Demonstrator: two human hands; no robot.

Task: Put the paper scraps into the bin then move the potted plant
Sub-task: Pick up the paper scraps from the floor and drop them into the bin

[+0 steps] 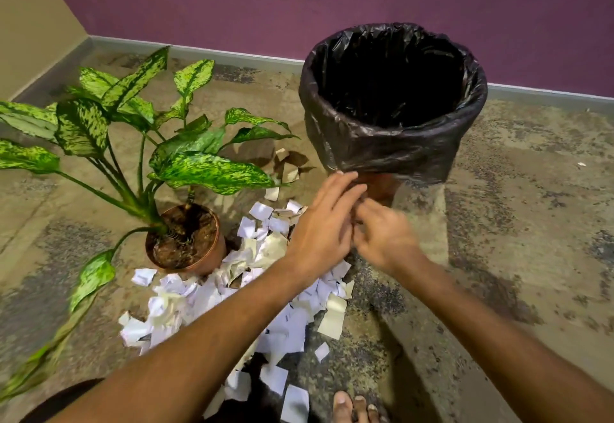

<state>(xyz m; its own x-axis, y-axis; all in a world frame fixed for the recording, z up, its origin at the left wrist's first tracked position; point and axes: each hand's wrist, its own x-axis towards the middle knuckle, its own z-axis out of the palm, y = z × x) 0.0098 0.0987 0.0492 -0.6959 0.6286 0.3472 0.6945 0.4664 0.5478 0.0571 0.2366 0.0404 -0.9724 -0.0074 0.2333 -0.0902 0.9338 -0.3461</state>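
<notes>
Paper scraps (252, 293) heaped lower centre between potted plant (181, 239) and bin (392, 103); left hand (324, 226) flat-fingered, right hand (382, 233) blurred, grip undeterminable; I judge risks: scraps dropping short of rim, forearm knocking plant.

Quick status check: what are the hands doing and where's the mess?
Left hand open, right hand blurred, together below bin. Paper scraps still heaped on floor. Potted plant beside pile, leaves overhanging.
</notes>
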